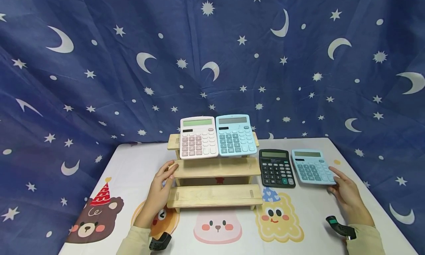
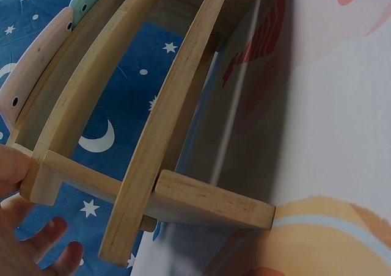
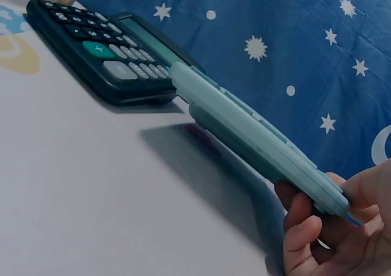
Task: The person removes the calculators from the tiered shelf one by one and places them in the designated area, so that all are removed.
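A light wooden three-step stand (image 1: 216, 168) stands mid-table, with a white-and-pink calculator (image 1: 199, 137) and a light blue calculator (image 1: 236, 135) leaning side by side on its top step. At the stand's left side, my left hand (image 1: 160, 188) holds the end of the middle step; the left wrist view shows other fingers (image 2: 46, 233) loose below. My right hand (image 1: 348, 194) pinches the lower right edge of a second blue calculator (image 1: 313, 166). In the right wrist view that calculator is tilted, its held edge raised over its shadow. Just left of it lies a black calculator (image 1: 276, 168).
A white tablecloth (image 1: 239, 233) with cartoon prints, among them a bear (image 1: 94, 220) and a biscuit (image 1: 280, 218), covers the table. Behind hangs a dark blue curtain (image 1: 186, 37) with moons and stars. Each wrist wears a black device (image 1: 340, 227).
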